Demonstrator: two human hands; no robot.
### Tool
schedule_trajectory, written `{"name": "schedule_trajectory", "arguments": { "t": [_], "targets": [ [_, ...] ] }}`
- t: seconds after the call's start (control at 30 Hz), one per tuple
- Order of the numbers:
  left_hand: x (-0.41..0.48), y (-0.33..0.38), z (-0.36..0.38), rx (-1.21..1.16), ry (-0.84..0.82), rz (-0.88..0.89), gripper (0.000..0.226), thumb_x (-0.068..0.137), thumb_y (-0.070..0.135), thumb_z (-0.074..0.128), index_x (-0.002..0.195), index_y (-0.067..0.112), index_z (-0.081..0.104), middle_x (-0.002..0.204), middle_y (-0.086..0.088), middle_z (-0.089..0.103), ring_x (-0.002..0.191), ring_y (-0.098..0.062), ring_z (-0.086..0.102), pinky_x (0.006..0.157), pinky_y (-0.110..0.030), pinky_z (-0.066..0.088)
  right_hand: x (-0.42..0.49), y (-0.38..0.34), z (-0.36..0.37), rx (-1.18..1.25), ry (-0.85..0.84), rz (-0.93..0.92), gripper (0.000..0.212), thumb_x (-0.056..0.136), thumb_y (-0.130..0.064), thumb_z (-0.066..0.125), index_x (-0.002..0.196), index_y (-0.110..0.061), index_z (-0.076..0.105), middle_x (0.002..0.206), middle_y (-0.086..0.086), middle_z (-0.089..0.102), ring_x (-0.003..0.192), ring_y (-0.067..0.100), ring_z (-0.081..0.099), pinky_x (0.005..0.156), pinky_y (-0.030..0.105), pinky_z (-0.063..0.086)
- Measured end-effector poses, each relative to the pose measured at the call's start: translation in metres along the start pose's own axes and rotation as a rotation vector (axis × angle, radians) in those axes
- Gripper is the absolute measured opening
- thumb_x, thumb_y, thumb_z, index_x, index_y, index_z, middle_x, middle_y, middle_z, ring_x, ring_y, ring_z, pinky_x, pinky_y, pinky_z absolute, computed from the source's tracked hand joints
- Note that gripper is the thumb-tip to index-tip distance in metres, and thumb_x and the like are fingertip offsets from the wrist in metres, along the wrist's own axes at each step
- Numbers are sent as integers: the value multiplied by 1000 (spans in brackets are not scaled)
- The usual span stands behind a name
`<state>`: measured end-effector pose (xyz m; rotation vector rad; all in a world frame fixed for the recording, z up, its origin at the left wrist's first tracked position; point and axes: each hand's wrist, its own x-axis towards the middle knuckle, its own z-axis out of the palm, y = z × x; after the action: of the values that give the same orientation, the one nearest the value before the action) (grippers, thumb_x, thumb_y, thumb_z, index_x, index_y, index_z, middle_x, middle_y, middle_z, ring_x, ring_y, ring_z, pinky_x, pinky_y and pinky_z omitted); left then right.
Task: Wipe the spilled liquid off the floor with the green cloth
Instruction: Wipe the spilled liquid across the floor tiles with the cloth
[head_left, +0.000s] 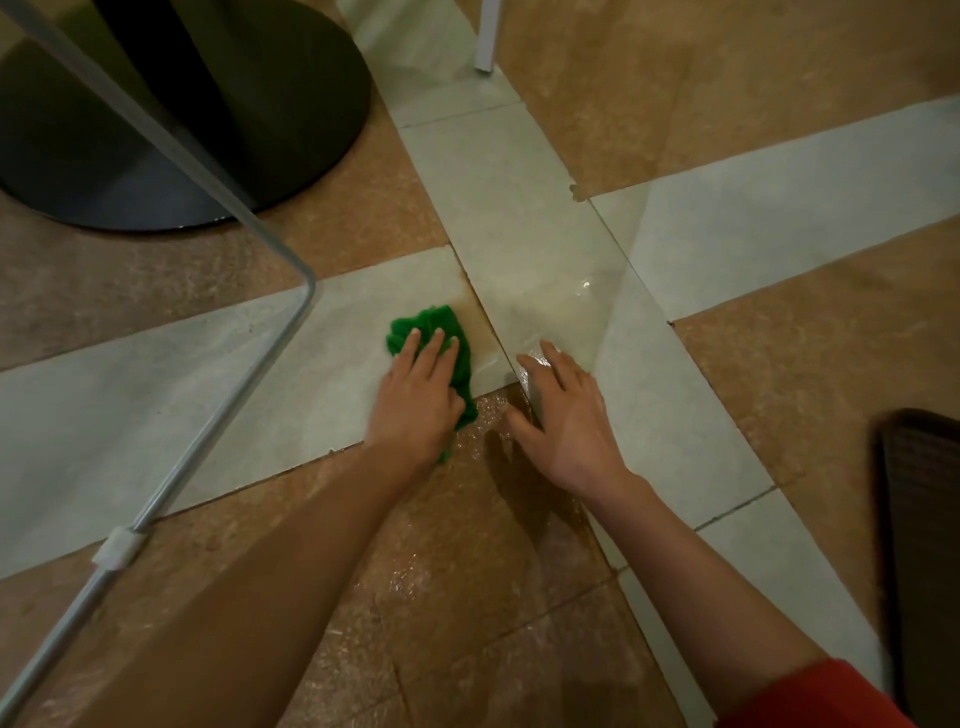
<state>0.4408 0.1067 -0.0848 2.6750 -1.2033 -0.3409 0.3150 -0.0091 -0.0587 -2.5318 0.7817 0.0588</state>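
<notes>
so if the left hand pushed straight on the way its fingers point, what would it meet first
Nothing close: the left hand, pressing the green cloth, points along the pale tile strip. Possibly the white leg far ahead; depth unclear.

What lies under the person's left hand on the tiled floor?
A crumpled green cloth, pressed by the left hand onto a pale grey floor tile. The tile beneath the cloth is covered, so any liquid there is hidden.
</notes>
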Motion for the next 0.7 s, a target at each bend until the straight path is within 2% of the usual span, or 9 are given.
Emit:
{"name": "schedule_trajectory", "arguments": {
  "t": [0.1, 0.27, 0.43, 0.53, 0.7],
  "targets": [
    [2, -15, -3, 11, -6, 22, 57, 97, 33, 35, 148, 17, 14, 156, -4, 10, 143, -23, -2, 115, -38, 7, -2, 4, 0, 21, 10, 0, 61, 91, -42, 50, 145, -24, 29, 157, 2, 15, 144, 25, 14, 117, 46, 16],
    [22, -4, -3, -4, 43, -141, 58, 95, 29, 36, 147, 11, 16, 155, -9, 12, 143, -28, 1, 117, -42, 9, -5, 11, -1, 35, 9, 24, 62, 90, -42, 52, 145, -25, 29, 157, 2, 15, 143, 24, 14, 117, 45, 14],
    [-5, -3, 0, 51, -21, 22, 58, 97, 35, 32, 148, 18, 10, 156, -3, 7, 143, -22, -4, 115, -38, 8, 2, 5, -1, 41, 22, 5, 60, 91, -41, 52, 144, -23, 31, 157, 4, 17, 143, 26, 16, 117, 45, 16],
    [2, -19, -6, 76, -30, 62, 57, 96, 35, 33, 148, 20, 13, 156, -3, 11, 143, -22, 0, 117, -40, 8, 3, 8, -5, 58, 25, 7, 60, 91, -44, 51, 144, -25, 31, 156, 3, 20, 143, 27, 15, 117, 45, 15],
    [27, -7, -12, -8, -5, -79, 61, 93, 31, 40, 147, 14, 18, 155, -9, 16, 142, -27, 6, 117, -41, 8, 0, 22, -11, 7, 4, 45, 61, 92, -49, 47, 146, -28, 27, 157, 1, 18, 145, 25, 10, 118, 42, 10]
  ]
}}
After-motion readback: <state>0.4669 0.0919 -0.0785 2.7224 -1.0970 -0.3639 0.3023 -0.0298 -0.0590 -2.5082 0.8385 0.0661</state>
